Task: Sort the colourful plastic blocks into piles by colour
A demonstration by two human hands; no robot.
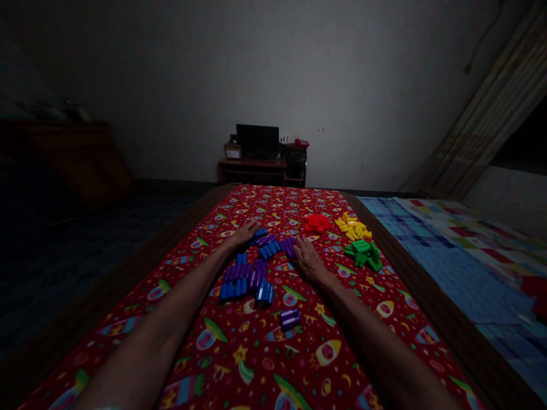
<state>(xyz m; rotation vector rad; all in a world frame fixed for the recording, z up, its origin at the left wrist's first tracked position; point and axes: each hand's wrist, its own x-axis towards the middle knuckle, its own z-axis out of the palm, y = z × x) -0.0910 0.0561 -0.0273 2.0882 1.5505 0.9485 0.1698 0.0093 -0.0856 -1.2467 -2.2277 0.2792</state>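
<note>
Blue and purple short, glossy, tube-like plastic pieces lie in a loose cluster on a red patterned cloth [333, 364]. My left hand [245, 234] rests at the far left of the cluster, fingers stretched out against some blue pieces [258, 233]. Fingers extended, my right hand [309, 259] lies flat on the other side, touching or right beside purple pieces [288, 246]. Between my forearms sit more purple pieces [238, 273] and blue pieces [265, 292]. Nearer to me is a separate purple pair [290, 319]. Neither hand visibly grips a piece.
Right of my right hand are a red pile [317, 223], a yellow pile [354, 226] and a green pile [364, 254] of similar pieces. Dark brown edges border the cloth. A monitor [257, 140] stands on a low desk by the wall. The room is dim.
</note>
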